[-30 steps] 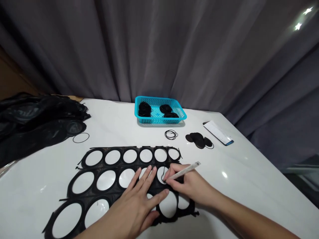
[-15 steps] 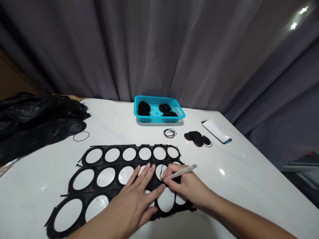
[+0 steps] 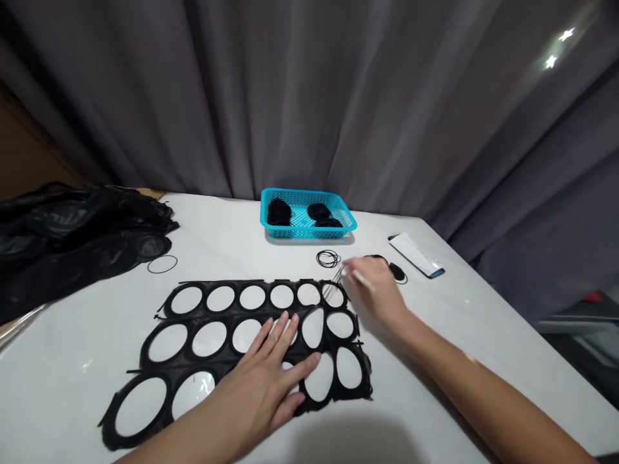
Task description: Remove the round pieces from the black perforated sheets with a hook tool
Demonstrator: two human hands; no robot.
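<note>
My left hand (image 3: 264, 370) lies flat, fingers spread, on a black rubber-like sheet (image 3: 227, 370) with rows of large round holes. Above the sheet's far right corner, my right hand (image 3: 377, 287) is closed around a slim white pen-like tool (image 3: 362, 279). A thin black ring (image 3: 334, 283), pulled long, runs from its fingertips down toward the sheet. Near the fingers lies a small pile of thin black rings (image 3: 328, 259). Behind the hand are black discs (image 3: 397, 271), partly hidden.
A blue plastic basket (image 3: 309, 235) holding bundles of black rings stands at the back of the white table (image 3: 474, 361). Black sheets (image 3: 72, 238) are heaped at the left, with a single ring (image 3: 162, 264) beside them. A white packet (image 3: 416, 254) lies at the right.
My right hand has lifted off the sheet and moved away from me toward the ring pile, drawing the thin black ring with it. My left hand stays pressed on the sheet.
</note>
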